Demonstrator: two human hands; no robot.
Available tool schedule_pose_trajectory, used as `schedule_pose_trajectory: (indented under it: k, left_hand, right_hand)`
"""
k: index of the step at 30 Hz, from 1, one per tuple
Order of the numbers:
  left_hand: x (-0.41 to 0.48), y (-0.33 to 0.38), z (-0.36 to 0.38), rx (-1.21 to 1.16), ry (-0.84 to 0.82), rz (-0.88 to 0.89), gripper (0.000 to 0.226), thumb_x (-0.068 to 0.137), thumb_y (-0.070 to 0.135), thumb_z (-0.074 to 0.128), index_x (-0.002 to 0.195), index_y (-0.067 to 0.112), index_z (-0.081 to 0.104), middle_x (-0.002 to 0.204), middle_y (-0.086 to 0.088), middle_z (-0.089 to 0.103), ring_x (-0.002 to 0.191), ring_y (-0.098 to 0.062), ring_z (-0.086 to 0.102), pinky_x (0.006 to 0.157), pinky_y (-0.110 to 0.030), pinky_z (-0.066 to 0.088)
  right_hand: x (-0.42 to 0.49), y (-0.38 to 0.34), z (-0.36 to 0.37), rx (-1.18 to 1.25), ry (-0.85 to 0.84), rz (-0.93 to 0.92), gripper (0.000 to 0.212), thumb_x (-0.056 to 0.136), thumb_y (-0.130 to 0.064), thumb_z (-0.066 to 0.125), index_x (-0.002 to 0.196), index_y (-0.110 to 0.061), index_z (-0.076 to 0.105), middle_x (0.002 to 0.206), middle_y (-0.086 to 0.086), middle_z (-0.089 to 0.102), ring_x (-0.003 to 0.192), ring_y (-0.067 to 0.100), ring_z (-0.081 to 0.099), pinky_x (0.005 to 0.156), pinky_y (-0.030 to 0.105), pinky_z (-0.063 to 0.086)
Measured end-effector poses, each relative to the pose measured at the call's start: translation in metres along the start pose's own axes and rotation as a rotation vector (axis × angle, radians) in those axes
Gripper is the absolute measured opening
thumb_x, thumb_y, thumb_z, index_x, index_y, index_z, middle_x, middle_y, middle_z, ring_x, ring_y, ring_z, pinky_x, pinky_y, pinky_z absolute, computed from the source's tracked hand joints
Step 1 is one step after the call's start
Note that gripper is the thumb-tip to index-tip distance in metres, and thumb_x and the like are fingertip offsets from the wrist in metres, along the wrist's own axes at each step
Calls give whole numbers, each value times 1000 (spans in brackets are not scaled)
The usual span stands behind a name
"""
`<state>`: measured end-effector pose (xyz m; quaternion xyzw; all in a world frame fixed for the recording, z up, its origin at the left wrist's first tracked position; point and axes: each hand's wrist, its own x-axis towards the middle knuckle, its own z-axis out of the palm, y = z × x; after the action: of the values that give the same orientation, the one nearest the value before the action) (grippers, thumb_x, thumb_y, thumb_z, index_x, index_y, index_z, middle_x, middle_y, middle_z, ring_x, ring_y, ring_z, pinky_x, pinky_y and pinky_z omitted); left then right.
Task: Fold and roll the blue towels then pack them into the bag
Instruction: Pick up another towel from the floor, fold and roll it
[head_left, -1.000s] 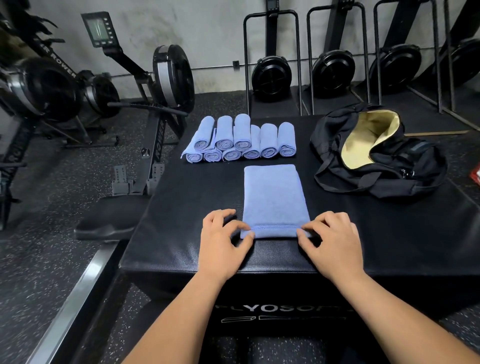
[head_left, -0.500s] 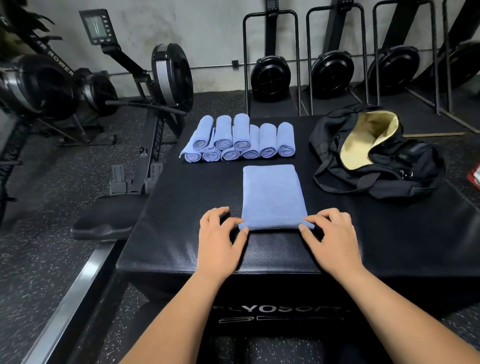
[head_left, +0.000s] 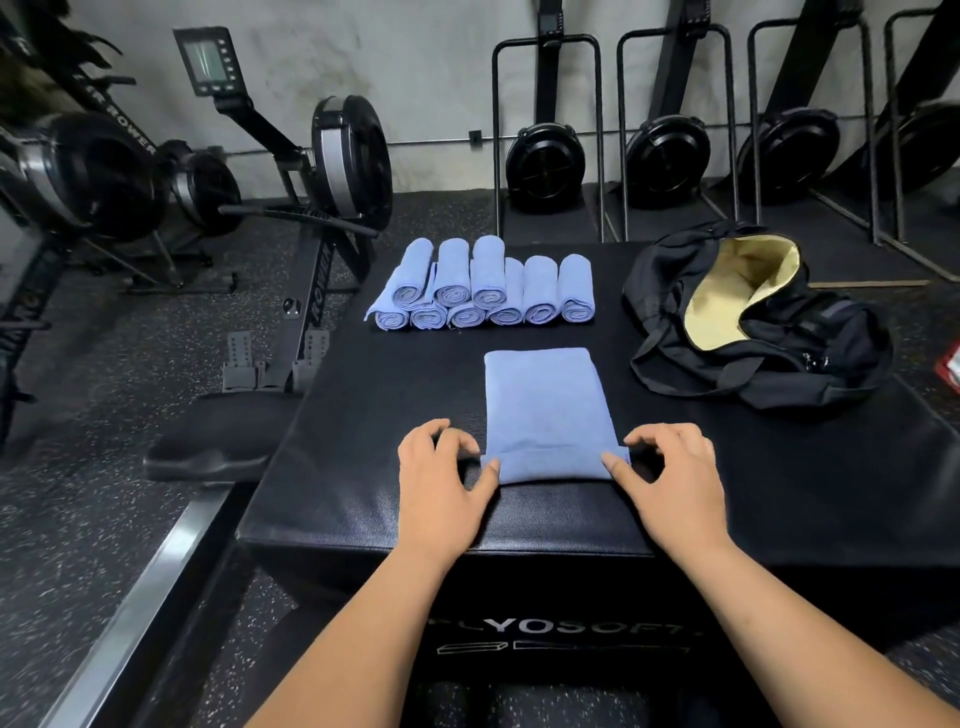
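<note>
Two hands, left hand (head_left: 441, 486) and right hand (head_left: 672, 480), pinch the turned-up near edge of a flat folded blue cloth towel (head_left: 545, 402) on a black padded box (head_left: 779, 499).

The thumbs of the left hand (head_left: 441, 483) and right hand (head_left: 670, 483) covered the end corners of the turned-up near edge of the folded towel (head_left: 540, 400). A red thing (head_left: 950, 364) was cut off by the right edge. The inside of the bag (head_left: 810, 353) lay dark past its yellow lining. Lettering on the front of the bench (head_left: 363, 493) was blurred at both ends.
</note>
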<state>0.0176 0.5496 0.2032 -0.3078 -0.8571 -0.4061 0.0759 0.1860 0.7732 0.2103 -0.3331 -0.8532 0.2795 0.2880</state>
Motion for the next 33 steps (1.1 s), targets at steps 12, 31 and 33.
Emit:
schedule_pose_trajectory:
  k: [12,31,33]
  left_hand:
    - [-5,3,-2,83,9,94,15,98,47,67,110,40,73,149,10,43,142,-17,34,116,-37,36]
    - [0,-2,-2,-2,-56,-39,5,95,43,70,92,39,72,130,16,54,132,-7,32,109,-26,30]
    - [1,-1,-4,-21,-56,-45,13,94,42,71,83,42,65,126,17,56,131,-7,34,108,-28,33]
  right_hand:
    - [-7,1,9,-176,58,-180,24,85,-29,78,108,-37,75,114,-14,53,109,21,48,89,44,47]
    - [1,7,7,-159,-71,-110,17,96,-40,66,111,-34,72,120,-19,51,113,15,43,94,39,37]
    - [2,7,7,-141,-79,-98,12,96,-39,67,104,-32,72,115,-19,52,111,15,44,93,39,37]
